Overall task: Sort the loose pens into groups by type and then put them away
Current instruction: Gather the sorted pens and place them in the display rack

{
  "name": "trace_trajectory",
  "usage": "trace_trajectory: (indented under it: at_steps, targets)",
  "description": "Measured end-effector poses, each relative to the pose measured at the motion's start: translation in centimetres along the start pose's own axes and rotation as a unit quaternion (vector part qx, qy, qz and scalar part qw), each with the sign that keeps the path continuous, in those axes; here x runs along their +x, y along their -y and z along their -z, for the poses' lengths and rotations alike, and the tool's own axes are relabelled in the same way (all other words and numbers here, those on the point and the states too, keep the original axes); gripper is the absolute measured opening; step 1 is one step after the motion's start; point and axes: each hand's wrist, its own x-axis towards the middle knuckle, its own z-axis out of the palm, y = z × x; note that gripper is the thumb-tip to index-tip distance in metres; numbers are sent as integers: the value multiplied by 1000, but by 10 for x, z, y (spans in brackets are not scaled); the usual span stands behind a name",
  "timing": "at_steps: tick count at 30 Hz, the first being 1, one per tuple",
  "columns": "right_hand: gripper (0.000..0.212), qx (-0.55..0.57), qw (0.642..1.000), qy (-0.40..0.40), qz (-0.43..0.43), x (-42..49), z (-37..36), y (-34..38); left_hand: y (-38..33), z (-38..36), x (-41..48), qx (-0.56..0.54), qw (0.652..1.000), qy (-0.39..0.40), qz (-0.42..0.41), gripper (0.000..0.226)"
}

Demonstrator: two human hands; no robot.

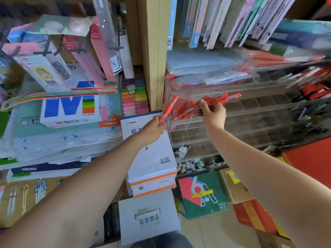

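Note:
My left hand (153, 129) grips a few red pens (168, 110) that point up and to the right, their lower tips showing under the fist. My right hand (212, 111) pinches a bunch of red pens (223, 98) at the front of a clear acrylic pen rack (250, 111). More red pens (184, 110) lie in the rack's left compartment, between my two hands. The rack has several tiers of small cells; the lower cells on its left look empty.
Dark and red pens (315, 90) fill the rack's right side. A wooden post (154, 56) stands left of the rack. Stacked paper reams (152, 158) sit below my left hand. Boxes (202, 196) crowd the floor. Notebooks (232, 20) stand on the shelf above.

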Motion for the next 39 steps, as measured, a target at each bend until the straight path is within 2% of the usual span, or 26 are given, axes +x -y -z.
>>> trace_trajectory:
  at_steps: [7,12,16,21,24,27,29,31,34,37,39]
  targets:
    - [17,-60,997,-31,-24,-4,-23,-3,4,1,-4,-10,1000,22,-1,22]
    - [20,-93,995,-27,-30,-1,-33,2,9,3,-1,-15,999,40,-6,10]
    - [32,-21,999,-2,-47,2,-27,4,8,5,-1,-26,998,50,-4,10]
    - [14,16,999,-11,-31,2,-16,2,4,9,-1,-29,998,57,-10,10]
    - [14,-33,996,42,-75,5,-14,2,3,12,-2,-25,998,56,-11,9]
    - [13,-29,988,94,-120,7,-15,4,2,14,-3,-26,998,55,-13,9]
    - [10,-14,990,90,-106,5,-16,8,2,15,-4,-26,998,56,-15,10]
    - [9,-6,996,52,-72,4,-15,12,1,16,-5,-27,998,56,-18,10]
    - [13,-40,999,6,-32,6,-11,13,1,17,-6,-29,998,56,-23,11]
    - [18,-72,993,77,-55,3,-14,4,3,18,-7,-25,998,56,-26,14]
    - [13,-83,991,89,-48,-3,-16,1,4,18,-8,-13,998,63,-27,14]
